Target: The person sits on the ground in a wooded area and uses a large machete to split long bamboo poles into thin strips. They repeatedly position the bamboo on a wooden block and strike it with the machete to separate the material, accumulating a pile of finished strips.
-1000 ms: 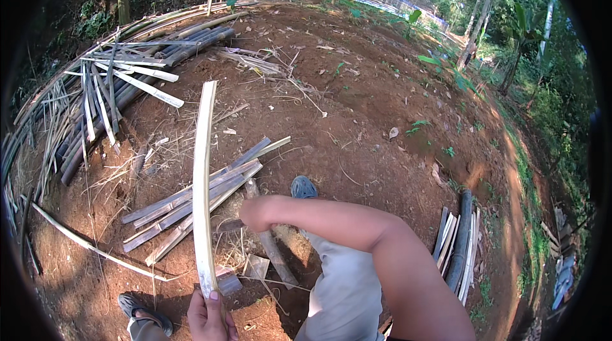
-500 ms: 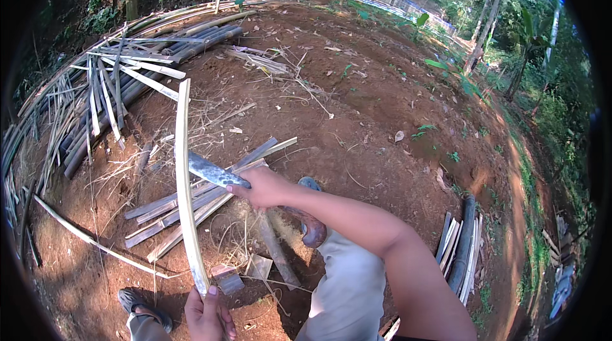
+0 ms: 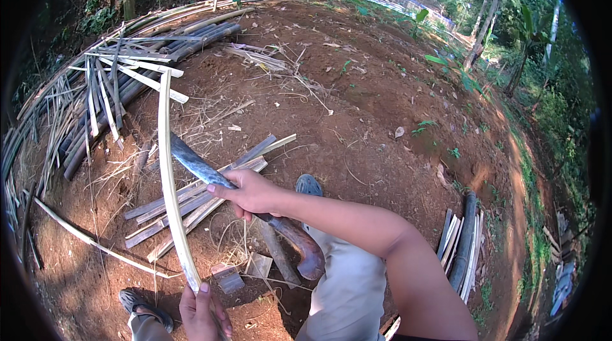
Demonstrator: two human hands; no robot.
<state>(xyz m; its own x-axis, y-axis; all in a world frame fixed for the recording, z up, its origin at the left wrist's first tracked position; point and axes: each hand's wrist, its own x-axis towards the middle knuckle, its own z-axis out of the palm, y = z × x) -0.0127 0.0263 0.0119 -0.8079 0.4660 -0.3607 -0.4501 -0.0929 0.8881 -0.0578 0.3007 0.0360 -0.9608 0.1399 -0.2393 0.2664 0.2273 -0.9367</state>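
Observation:
Low in the picture, my left hand (image 3: 203,315) is closed around the bottom end of a long pale bamboo strip (image 3: 169,181), which rises almost upright with a slight lean to the left. My right hand (image 3: 248,192) grips a machete (image 3: 199,166) with a dark, worn blade and a curved brown handle (image 3: 306,258) that runs back toward my knee. The blade points up and left, its tip beside or against the strip's right edge; whether they touch I cannot tell. Beneath both hands, split bamboo pieces (image 3: 191,204) lie crossed on the soil.
A large heap of bamboo poles and split strips (image 3: 121,79) spreads at the far left. Another bundle (image 3: 464,252) lies on the right. A short wooden stick (image 3: 278,257) and small offcuts (image 3: 227,278) rest near my feet. Trees and plants border the reddish ground.
The bamboo strip's upper end has swung left. My right hand and the machete have shifted slightly left, the blade now slanting more steeply, with more of the handle showing.

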